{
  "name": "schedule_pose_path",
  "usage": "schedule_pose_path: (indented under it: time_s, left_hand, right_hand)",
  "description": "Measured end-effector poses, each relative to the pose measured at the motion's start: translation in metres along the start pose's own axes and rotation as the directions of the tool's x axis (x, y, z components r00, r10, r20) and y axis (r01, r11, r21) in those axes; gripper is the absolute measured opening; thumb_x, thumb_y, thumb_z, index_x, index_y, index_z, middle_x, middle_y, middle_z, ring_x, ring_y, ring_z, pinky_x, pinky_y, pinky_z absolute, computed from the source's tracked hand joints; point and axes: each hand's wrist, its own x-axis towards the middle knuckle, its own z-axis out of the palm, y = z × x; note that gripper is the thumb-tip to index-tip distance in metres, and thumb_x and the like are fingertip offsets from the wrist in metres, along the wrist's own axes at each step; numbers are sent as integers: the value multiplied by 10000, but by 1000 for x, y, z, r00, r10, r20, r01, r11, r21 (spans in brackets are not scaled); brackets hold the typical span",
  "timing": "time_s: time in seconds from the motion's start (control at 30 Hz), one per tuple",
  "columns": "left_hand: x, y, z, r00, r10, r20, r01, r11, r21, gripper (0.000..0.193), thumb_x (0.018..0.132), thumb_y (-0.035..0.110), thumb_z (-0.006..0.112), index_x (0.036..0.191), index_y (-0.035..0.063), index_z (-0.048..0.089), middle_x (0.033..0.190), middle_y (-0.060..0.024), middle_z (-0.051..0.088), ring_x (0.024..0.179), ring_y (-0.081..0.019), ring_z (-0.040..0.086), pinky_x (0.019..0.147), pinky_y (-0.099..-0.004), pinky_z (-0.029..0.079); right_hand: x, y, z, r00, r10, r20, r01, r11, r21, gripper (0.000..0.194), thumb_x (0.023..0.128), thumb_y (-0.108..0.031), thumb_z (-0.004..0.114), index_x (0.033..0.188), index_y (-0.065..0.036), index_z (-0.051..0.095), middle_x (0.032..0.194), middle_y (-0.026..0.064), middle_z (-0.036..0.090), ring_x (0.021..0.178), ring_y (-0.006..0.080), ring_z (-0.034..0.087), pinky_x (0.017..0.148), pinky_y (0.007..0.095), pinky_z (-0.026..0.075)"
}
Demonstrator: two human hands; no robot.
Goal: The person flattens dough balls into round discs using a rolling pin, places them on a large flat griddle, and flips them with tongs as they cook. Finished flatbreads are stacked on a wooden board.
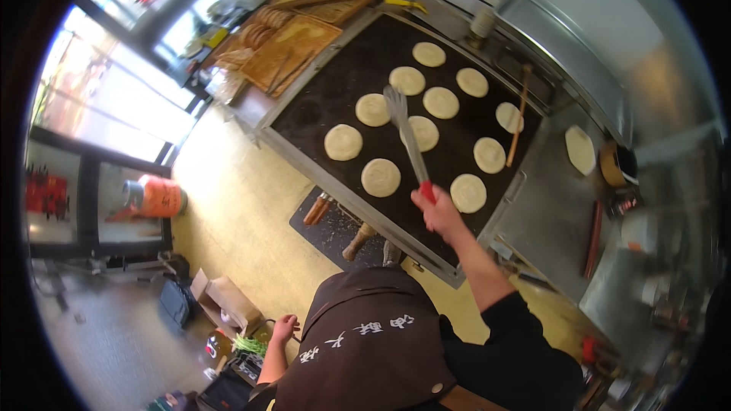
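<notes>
My right hand (440,211) grips the red handle of a long metal utensil (415,151), tongs by its look. Its slotted head lies over the black griddle (320,91), between two pale round dough cakes. One dough cake (425,140) is partly covered by the shaft. Several more lie spread over the plate, among them a dough cake (381,177) near the front edge and a dough cake (468,193) just right of my hand. My left hand (284,328) hangs low beside my brown apron (365,348), away from the griddle, fingers curled; whether they hold anything is unclear.
A wooden stick (518,120) lies across the griddle's right edge. Wooden trays (302,40) and browned breads (268,23) stand beyond the left edge. A steel counter (548,200) adjoins on the right. An orange gas cylinder (157,197) and a cardboard box (225,302) are left.
</notes>
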Motion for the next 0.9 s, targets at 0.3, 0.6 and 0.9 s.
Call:
schedule_pose_path:
  time_s: [0.3, 0.6, 0.9]
  left_hand:
    - [-35, 1, 13, 998, -31, -61, 23, 993, -117, 355, 1072, 321, 639, 1304, 57, 685, 1002, -84, 766, 793, -190, 748, 625, -349, 525]
    - [-65, -45, 31, 994, -89, -58, 75, 975, -208, 360, 1071, 332, 633, 1317, 73, 677, 1001, -65, 762, 754, -152, 729, 608, -322, 507]
    - [-95, -69, 44, 980, -155, -127, 119, 961, -251, 361, 1065, 302, 647, 1309, 37, 673, 913, -58, 741, 688, -159, 713, 547, -284, 481]
  right_hand:
    - [38, 46, -14, 913, 377, 159, -396, 911, 114, 601, 1084, -673, 501, 1112, -77, 579, 683, -55, 430, 458, 56, 362, 418, 254, 286]
    - [165, 29, -4, 971, 178, 160, -190, 980, 58, 524, 1098, -599, 543, 1023, -86, 624, 658, -53, 466, 445, 54, 383, 400, 257, 311]
    - [236, -16, 35, 740, -670, -52, 404, 506, -762, 508, 1031, -534, 668, 1209, -58, 650, 1020, 141, 749, 916, 423, 726, 759, 509, 579]
